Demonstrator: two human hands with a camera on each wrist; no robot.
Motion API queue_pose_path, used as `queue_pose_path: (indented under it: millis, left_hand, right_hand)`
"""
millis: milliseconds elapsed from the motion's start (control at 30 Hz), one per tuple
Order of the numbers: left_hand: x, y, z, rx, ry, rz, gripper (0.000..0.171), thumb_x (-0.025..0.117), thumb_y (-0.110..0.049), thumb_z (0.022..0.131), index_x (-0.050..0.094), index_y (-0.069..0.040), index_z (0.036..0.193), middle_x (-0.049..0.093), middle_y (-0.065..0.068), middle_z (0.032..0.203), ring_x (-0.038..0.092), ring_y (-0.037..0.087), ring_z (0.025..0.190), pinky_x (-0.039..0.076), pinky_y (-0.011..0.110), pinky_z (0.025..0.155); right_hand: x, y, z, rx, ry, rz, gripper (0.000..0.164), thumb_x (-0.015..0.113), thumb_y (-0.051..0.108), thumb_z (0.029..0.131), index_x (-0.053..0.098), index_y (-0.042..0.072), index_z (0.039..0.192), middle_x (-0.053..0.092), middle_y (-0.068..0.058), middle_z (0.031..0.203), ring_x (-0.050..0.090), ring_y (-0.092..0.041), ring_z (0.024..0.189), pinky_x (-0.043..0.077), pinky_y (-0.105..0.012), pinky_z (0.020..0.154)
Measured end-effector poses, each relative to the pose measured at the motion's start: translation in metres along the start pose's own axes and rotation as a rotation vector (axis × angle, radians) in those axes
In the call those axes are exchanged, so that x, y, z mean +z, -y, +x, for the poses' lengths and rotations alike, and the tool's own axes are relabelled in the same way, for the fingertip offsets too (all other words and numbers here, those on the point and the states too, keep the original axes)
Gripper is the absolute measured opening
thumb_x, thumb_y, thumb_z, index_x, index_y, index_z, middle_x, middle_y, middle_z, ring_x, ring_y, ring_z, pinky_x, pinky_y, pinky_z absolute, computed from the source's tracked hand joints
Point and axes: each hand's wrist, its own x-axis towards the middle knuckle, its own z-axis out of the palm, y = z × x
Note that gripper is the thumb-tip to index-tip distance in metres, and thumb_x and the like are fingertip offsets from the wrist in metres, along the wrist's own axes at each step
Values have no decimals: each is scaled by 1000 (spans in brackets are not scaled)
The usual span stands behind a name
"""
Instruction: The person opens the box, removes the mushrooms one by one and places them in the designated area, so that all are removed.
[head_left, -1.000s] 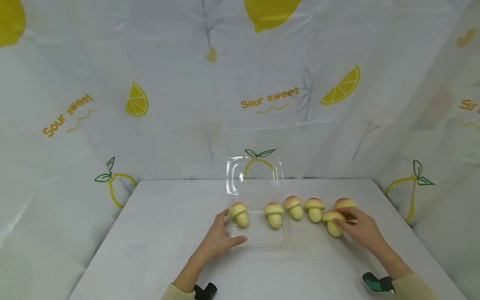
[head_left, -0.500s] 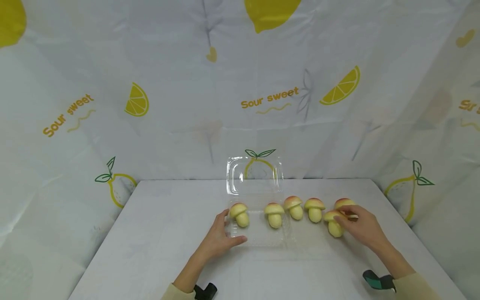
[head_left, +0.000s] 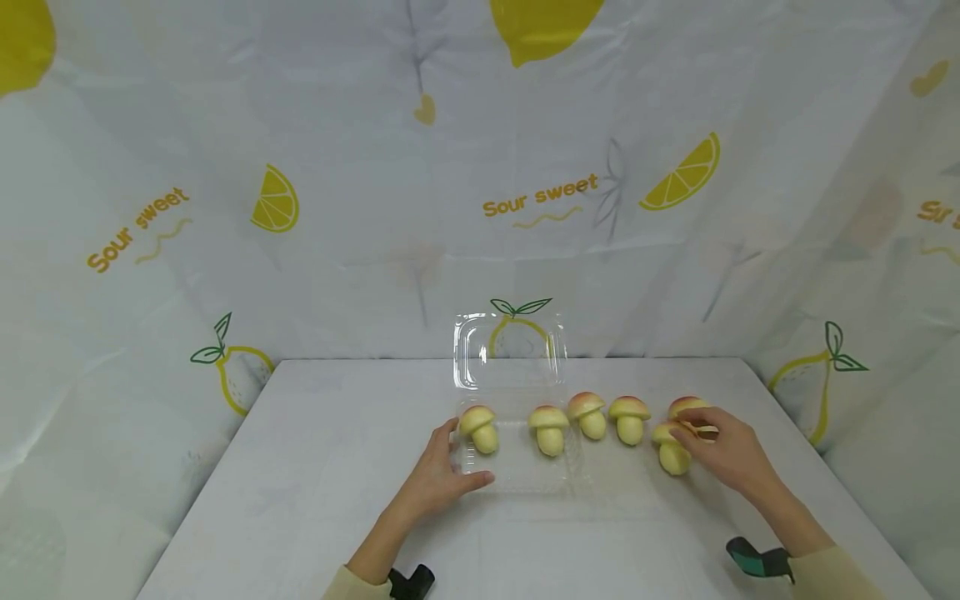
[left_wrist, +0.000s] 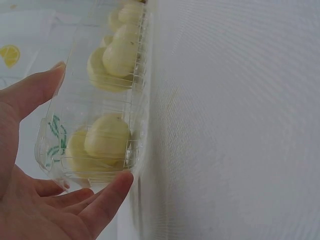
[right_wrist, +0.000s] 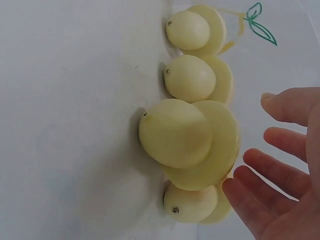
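My left hand (head_left: 438, 477) grips the left end of a clear plastic box (left_wrist: 75, 105), thumb at the front and fingers round the end. Two pale yellow toy mushrooms with reddish caps stand in it: one toy mushroom (head_left: 480, 431) at the left, another toy mushroom (head_left: 549, 433) at the right. To the right of the box, my right hand (head_left: 723, 454) is at the cap of the nearest toy mushroom (right_wrist: 175, 132). In the right wrist view its fingers are spread, with a gap between thumb and cap; any fingertip contact is unclear.
Outside the box stand a toy mushroom (head_left: 588, 417) close to its right wall, a toy mushroom (head_left: 629, 419) and a partly hidden toy mushroom (head_left: 686, 406). The transparent lid (head_left: 510, 350) stands raised at the back. A lemon-print sheet (head_left: 420, 183) hangs behind the white table (head_left: 337, 433).
The nearest toy mushroom has shifted slightly right along with my right hand, away from its neighbour. My left hand and the box have stayed in place.
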Motion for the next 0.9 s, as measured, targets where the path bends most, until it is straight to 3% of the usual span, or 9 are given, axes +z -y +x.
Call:
queue_pose_path:
  millis: [133,567,700,900]
  left_hand:
    - [0,0,0,1,3,-2,107,86,-43,79,26,1,156,37,23,154,47,43,136,46,56,103]
    - [0,0,0,3,-4,12,107,87,-42,79,26,2,155,37,24,154,48,42,135,45,57,104]
    - [1,0,1,0,-5,15,107,87,-42,79,26,2,156,37,24,154,48,42,135,45,56,104]
    - [0,0,1,0,-1,17,107,87,-42,79,26,2,156,36,23,154,48,42,135,45,56,105]
  right_hand:
    - [-3,2,0,-8,-9,-5,36,79,21,91,69,-7,112,69,-24,109,66,-42,99,59,-38,76]
    - [0,27,2,-122,-69,47,28,80,16,90,71,0,111,70,-14,107,66,-32,95,51,-11,79]
    - [4,37,1,-152,-71,54,29,81,15,88,72,1,112,69,-10,104,66,-34,94,53,-15,80]
    - [14,51,4,-175,-63,65,32,81,12,87,71,-3,114,70,-14,107,66,-37,96,59,-36,82]
